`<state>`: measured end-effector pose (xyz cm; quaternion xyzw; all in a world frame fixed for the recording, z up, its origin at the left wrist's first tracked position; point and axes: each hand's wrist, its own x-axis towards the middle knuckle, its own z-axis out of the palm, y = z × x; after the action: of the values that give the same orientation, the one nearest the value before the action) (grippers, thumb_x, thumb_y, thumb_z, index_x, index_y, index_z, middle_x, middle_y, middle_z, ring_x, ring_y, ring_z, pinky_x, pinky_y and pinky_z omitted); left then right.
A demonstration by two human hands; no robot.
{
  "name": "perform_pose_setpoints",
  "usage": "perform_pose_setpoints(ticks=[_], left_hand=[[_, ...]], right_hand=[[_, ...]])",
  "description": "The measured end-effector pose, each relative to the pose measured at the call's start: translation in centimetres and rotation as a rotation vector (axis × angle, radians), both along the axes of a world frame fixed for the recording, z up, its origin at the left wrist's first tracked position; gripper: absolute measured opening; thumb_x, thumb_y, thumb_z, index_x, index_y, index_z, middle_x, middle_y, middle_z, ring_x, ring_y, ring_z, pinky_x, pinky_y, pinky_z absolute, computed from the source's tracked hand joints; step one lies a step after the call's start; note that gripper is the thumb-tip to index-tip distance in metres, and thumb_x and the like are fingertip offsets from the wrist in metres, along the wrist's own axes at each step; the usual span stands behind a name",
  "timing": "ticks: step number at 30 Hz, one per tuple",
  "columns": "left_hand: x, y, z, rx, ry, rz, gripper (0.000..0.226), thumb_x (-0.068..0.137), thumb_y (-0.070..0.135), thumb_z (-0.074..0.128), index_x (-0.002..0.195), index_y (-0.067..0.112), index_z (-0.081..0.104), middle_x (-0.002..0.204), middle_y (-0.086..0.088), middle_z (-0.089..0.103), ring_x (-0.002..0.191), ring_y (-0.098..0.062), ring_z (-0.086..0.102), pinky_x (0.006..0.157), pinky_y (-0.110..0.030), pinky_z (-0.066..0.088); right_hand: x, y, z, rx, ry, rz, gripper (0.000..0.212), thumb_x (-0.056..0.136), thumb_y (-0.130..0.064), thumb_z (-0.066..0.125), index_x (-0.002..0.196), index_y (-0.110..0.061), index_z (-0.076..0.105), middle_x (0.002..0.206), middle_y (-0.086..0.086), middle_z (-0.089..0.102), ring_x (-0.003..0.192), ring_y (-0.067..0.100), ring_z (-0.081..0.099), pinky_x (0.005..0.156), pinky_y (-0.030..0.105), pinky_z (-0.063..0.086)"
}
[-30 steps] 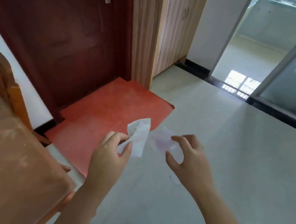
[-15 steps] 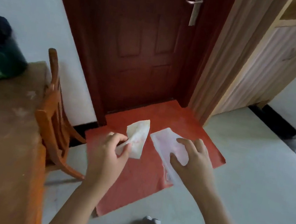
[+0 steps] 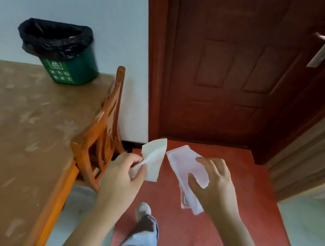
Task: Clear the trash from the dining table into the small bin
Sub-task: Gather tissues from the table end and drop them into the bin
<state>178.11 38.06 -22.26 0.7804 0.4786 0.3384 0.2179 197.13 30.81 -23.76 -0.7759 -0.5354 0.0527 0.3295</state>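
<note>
the left hand (image 3: 122, 177) pinches a white tissue (image 3: 153, 159) between thumb and forefinger, most of the sheet standing free above the grip, while the right hand (image 3: 213, 189) grasps a flat pinkish packet (image 3: 187, 171) with its thumb under and fingers (image 3: 210, 162) curled over the top edge, the lower end of the packet poking out below the palm. both hands hang over the red mat (image 3: 203, 235) by the door (image 3: 240, 71), out past the corner of the table (image 3: 17, 131). the small green bin (image 3: 69, 61), lined with a black bag, stands at the far edge of the table against the wall, well apart from both hands, and an orange wooden chair (image 3: 100, 130) is tucked in at the table's end between the person and the bin. the chief risk seems to be the tissue: it is light and held only by a corner, so a quick swing toward the bin could let it flutter loose and land on the floor or table. the packet looks loosely held and might slide out downward. reaching across, an arm could catch the chair back, and a careless toss might strike the sagging bag rim and drop outside, or nudge the light bin against the wall.
</note>
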Motion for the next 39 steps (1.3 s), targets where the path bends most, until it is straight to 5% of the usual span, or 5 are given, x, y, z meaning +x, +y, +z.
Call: perform_pose_setpoints(ticks=[7, 12, 17, 25, 39], left_hand=[[2.9, 11.8, -0.8, -0.024, -0.071, 0.143, 0.013, 0.08, 0.011, 0.068, 0.091, 0.008, 0.063, 0.085, -0.001, 0.062, 0.074, -0.014, 0.056, 0.062, -0.013, 0.039], [2.7, 20.8, 0.2, -0.019, -0.126, 0.271, 0.011, 0.081, 0.011, 0.065, 0.092, 0.011, 0.062, 0.086, 0.001, 0.061, 0.075, -0.014, 0.057, 0.064, -0.028, 0.047], [1.3, 26.3, 0.4, -0.051, -0.157, 0.413, 0.008, 0.081, 0.015, 0.062, 0.089, 0.018, 0.061, 0.08, 0.014, 0.056, 0.08, 0.003, 0.053, 0.062, -0.005, 0.037], [-1.3, 31.4, 0.2, -0.097, -0.222, 0.718, 0.019, 0.08, 0.021, 0.06, 0.075, 0.038, 0.052, 0.077, 0.018, 0.059, 0.08, 0.011, 0.051, 0.061, -0.002, 0.035], [-5.1, 41.4, 2.8, -0.007, -0.232, 1.209, 0.011, 0.081, 0.012, 0.063, 0.083, 0.022, 0.059, 0.079, 0.011, 0.061, 0.073, 0.0, 0.053, 0.059, -0.008, 0.034]], right_hand=[[3.1, 13.8, 1.0, 0.004, -0.052, 0.178, 0.036, 0.072, -0.019, 0.071, 0.107, -0.015, 0.06, 0.102, 0.006, 0.055, 0.094, 0.023, 0.052, 0.058, 0.025, 0.041], [3.7, 25.0, 3.7, 0.054, -0.092, 0.297, 0.038, 0.069, -0.014, 0.074, 0.105, -0.01, 0.062, 0.099, 0.01, 0.057, 0.09, 0.026, 0.055, 0.06, 0.026, 0.043], [2.1, 33.0, 4.3, 0.087, -0.048, 0.427, 0.038, 0.07, -0.015, 0.074, 0.106, -0.012, 0.062, 0.099, 0.007, 0.056, 0.088, 0.021, 0.056, 0.064, 0.022, 0.041], [-1.3, 44.4, 3.8, 0.136, 0.038, 0.708, 0.039, 0.069, -0.012, 0.073, 0.105, -0.016, 0.06, 0.102, 0.006, 0.054, 0.089, 0.019, 0.056, 0.078, 0.012, 0.038], [-8.9, 64.0, 8.6, 0.243, 0.061, 1.139, 0.034, 0.075, -0.021, 0.068, 0.107, -0.018, 0.058, 0.105, 0.007, 0.053, 0.094, 0.021, 0.054, 0.073, 0.02, 0.041]])
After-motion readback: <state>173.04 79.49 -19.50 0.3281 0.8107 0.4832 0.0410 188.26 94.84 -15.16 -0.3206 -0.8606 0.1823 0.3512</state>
